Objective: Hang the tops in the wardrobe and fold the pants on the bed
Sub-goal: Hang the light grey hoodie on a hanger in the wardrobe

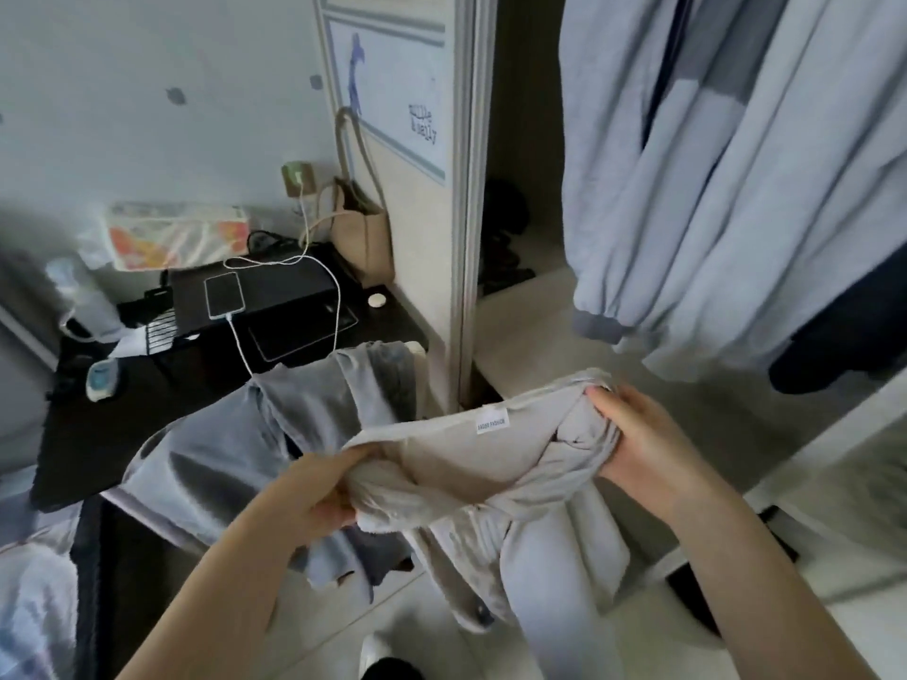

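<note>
I hold a beige garment (471, 463) with a white label in front of the open wardrobe (530, 336). My left hand (319, 493) grips its bunched left edge. My right hand (643, 444) grips the bunched right edge, and the rest of the cloth hangs down between my arms. A pale blue top (726, 188) hangs inside the wardrobe at the upper right. A grey-blue garment (275, 434) lies draped over the corner of the dark table, just behind the left hand.
The dark table (98, 424) at left carries a phone (224, 295) on a white cable, a black box, a tissue pack and a tan bag (363, 238). The wardrobe door frame (466, 213) stands in the middle. Bedding shows at the bottom left corner.
</note>
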`<control>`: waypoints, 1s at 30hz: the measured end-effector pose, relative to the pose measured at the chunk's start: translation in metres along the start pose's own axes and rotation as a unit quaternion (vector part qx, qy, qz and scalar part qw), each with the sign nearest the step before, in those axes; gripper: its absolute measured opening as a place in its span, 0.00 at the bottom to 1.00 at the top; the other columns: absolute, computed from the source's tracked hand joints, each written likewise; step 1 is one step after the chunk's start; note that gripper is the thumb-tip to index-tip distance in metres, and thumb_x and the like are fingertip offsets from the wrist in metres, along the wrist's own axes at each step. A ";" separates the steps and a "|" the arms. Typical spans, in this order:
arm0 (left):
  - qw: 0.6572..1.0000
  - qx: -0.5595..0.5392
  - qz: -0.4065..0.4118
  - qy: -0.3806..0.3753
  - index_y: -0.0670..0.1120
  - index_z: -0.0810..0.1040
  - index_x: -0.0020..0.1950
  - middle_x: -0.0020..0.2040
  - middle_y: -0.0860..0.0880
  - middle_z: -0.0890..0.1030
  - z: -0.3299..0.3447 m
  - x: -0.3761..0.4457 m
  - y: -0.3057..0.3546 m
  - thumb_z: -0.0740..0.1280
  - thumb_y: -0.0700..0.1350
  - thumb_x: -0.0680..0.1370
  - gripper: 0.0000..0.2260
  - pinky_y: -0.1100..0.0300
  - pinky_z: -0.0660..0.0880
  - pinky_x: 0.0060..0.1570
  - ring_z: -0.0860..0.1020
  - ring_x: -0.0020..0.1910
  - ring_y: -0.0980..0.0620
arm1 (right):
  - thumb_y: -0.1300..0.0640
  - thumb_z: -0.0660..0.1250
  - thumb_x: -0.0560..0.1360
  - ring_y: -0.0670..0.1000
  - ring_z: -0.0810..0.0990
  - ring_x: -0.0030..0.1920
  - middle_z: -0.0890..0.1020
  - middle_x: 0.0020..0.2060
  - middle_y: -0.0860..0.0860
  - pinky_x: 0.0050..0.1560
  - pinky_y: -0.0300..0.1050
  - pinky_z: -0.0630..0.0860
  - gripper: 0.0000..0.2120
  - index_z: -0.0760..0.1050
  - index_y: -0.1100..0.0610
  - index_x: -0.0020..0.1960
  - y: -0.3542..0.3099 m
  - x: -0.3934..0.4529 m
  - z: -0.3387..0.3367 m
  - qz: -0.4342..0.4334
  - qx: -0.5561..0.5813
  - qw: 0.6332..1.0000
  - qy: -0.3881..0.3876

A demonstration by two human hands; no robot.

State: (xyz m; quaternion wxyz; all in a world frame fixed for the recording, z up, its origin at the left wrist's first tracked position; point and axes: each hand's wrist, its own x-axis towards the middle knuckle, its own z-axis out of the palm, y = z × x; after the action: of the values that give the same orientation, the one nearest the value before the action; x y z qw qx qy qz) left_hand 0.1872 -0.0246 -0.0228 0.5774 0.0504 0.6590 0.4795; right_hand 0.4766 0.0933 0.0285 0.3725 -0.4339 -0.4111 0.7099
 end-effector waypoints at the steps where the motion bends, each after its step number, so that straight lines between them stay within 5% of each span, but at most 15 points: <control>1: 0.998 -0.037 -0.028 -0.051 0.35 0.79 0.54 0.42 0.38 0.85 0.007 0.003 0.010 0.72 0.41 0.73 0.13 0.50 0.81 0.35 0.83 0.41 0.42 | 0.59 0.59 0.81 0.63 0.77 0.62 0.78 0.59 0.66 0.66 0.63 0.69 0.17 0.71 0.70 0.64 -0.004 0.005 0.002 -0.012 0.007 1.000 0.021; 4: 0.984 -0.057 -0.045 -0.165 0.35 0.77 0.62 0.59 0.35 0.81 0.024 0.017 0.045 0.69 0.42 0.71 0.21 0.43 0.77 0.57 0.77 0.60 0.38 | 0.56 0.61 0.80 0.61 0.79 0.60 0.80 0.57 0.64 0.65 0.60 0.71 0.18 0.72 0.67 0.63 -0.019 0.022 0.009 -0.049 -0.006 0.995 0.087; 6: 0.973 -0.055 -0.026 -0.221 0.35 0.77 0.64 0.63 0.35 0.78 0.031 0.030 0.073 0.66 0.43 0.74 0.21 0.46 0.72 0.64 0.76 0.64 0.39 | 0.55 0.60 0.81 0.58 0.80 0.58 0.81 0.57 0.61 0.64 0.59 0.72 0.16 0.74 0.63 0.63 -0.031 0.039 0.016 -0.078 -0.018 0.989 0.122; 10: 0.949 -0.052 -0.010 -0.312 0.39 0.85 0.47 0.47 0.40 0.85 0.036 0.052 0.134 0.64 0.49 0.75 0.15 0.52 0.82 0.44 0.84 0.45 0.45 | 0.54 0.62 0.80 0.58 0.81 0.56 0.81 0.56 0.59 0.60 0.58 0.76 0.15 0.75 0.60 0.63 -0.055 0.070 0.031 -0.109 -0.018 0.973 0.204; 13: 0.935 -0.030 0.016 -0.352 0.43 0.85 0.43 0.42 0.43 0.85 0.039 0.063 0.179 0.69 0.53 0.72 0.13 0.55 0.82 0.42 0.84 0.42 0.48 | 0.52 0.62 0.80 0.56 0.82 0.53 0.83 0.53 0.56 0.52 0.54 0.79 0.11 0.78 0.56 0.57 -0.070 0.090 0.041 -0.125 -0.037 0.963 0.235; 18: 0.917 0.035 0.096 -0.385 0.40 0.82 0.60 0.58 0.40 0.82 0.051 0.081 0.249 0.69 0.48 0.75 0.17 0.52 0.81 0.48 0.81 0.57 0.43 | 0.50 0.64 0.78 0.50 0.81 0.44 0.83 0.42 0.51 0.45 0.44 0.77 0.08 0.78 0.48 0.42 -0.089 0.119 0.058 -0.208 -0.202 0.897 0.333; 20: 0.917 0.061 0.149 -0.364 0.37 0.79 0.62 0.54 0.40 0.82 0.060 0.088 0.272 0.68 0.45 0.77 0.17 0.54 0.81 0.44 0.82 0.51 0.43 | 0.48 0.64 0.78 0.49 0.79 0.40 0.81 0.36 0.49 0.40 0.43 0.74 0.11 0.77 0.49 0.38 -0.100 0.122 0.062 -0.231 -0.290 0.857 0.358; 23: 0.910 0.194 0.288 -0.226 0.35 0.79 0.57 0.39 0.45 0.84 0.078 0.095 0.309 0.69 0.43 0.78 0.13 0.58 0.77 0.33 0.83 0.37 0.49 | 0.49 0.63 0.79 0.43 0.76 0.34 0.77 0.31 0.49 0.35 0.37 0.72 0.15 0.74 0.51 0.34 -0.122 0.127 0.073 -0.265 -0.350 0.821 0.366; 25: 0.854 0.314 0.379 -0.167 0.38 0.81 0.50 0.30 0.49 0.82 0.086 0.093 0.334 0.73 0.43 0.75 0.10 0.62 0.74 0.26 0.80 0.28 0.54 | 0.51 0.62 0.79 0.37 0.74 0.31 0.75 0.29 0.45 0.29 0.28 0.67 0.16 0.72 0.48 0.33 -0.144 0.132 0.085 -0.299 -0.364 0.800 0.372; 28: 0.760 0.471 0.429 -0.128 0.39 0.82 0.42 0.34 0.45 0.84 0.094 0.090 0.366 0.78 0.48 0.68 0.13 0.56 0.76 0.35 0.82 0.35 0.48 | 0.53 0.61 0.80 0.41 0.74 0.33 0.78 0.33 0.50 0.31 0.29 0.67 0.13 0.76 0.56 0.38 -0.181 0.141 0.103 -0.361 -0.353 0.780 0.369; 30: 0.759 0.475 0.441 -0.070 0.35 0.81 0.39 0.32 0.43 0.82 0.098 0.090 0.388 0.77 0.51 0.70 0.18 0.58 0.73 0.34 0.80 0.32 0.47 | 0.54 0.61 0.80 0.47 0.73 0.35 0.77 0.33 0.53 0.35 0.37 0.68 0.14 0.75 0.60 0.38 -0.206 0.146 0.111 -0.388 -0.361 0.768 0.359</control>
State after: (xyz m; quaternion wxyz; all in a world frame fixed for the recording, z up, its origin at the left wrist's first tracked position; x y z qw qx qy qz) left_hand 0.0484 0.2953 0.1930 0.2492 0.6364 0.6646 0.3020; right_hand 0.3593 0.2734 0.2021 0.5524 -0.5636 -0.6066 0.0961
